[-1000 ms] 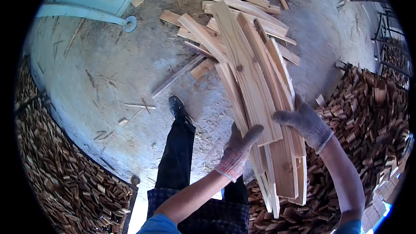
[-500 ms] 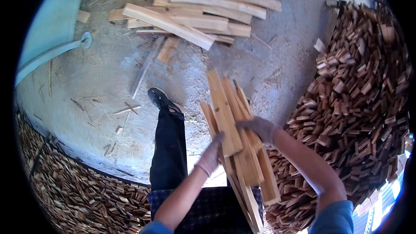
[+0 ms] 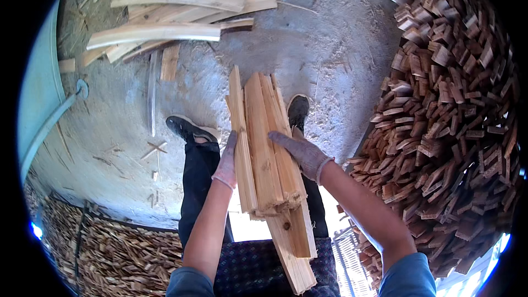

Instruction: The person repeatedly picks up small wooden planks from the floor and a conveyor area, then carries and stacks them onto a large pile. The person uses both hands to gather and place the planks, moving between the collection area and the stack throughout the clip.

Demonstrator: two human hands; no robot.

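Note:
Between my two gloved hands is a bundle of pale wooden boards (image 3: 264, 154), held lengthwise in front of my body. My left hand (image 3: 226, 160) presses along the bundle's left side, thumb up against the outer board. From the right, my right hand (image 3: 300, 154) grips it, its thumb lying over the top of the boards. Most of its fingers are hidden under the wood. The near ends are uneven; a knotted board (image 3: 291, 247) sticks out lower than the rest, towards my lap.
A loose heap of long boards (image 3: 176, 0) lies on the concrete floor ahead. Tall stacks of small wood pieces rise at the right (image 3: 440, 132) and lower left (image 3: 126, 253). A pale blue panel with a curved pipe (image 3: 49, 121) stands at left. My shoes (image 3: 190, 127) are on the floor.
The boards in my hands have come closer together and more parallel, and the bundle has shifted left. My right hand moved left with it. The view has turned, and my right shoe now shows.

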